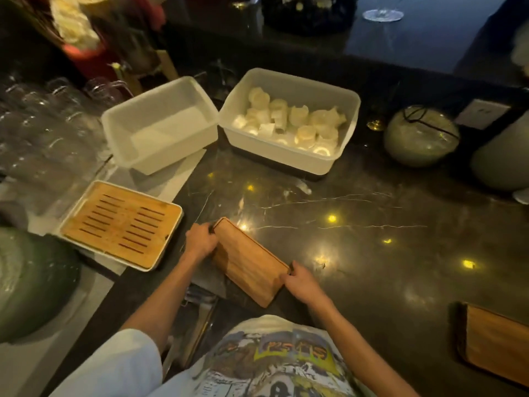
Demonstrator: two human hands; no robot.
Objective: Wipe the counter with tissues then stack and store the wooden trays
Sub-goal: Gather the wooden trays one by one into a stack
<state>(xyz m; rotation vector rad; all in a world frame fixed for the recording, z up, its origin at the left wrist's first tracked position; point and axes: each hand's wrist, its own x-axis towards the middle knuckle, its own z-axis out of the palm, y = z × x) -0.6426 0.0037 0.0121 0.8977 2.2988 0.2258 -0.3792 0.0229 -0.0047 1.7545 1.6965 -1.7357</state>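
Note:
A plain wooden tray lies at an angle at the near edge of the dark marble counter. My left hand grips its far left end and my right hand grips its near right end. To the left, on a white base, sits a slatted wooden tray. Another wooden tray lies at the counter's right edge, partly cut off. No tissue shows in either hand.
Two white plastic tubs stand at the back: an empty tub and a tub of rolled white cloths. Clear glasses crowd the left. A round pale jar stands at the right, and a dark green bowl at the left.

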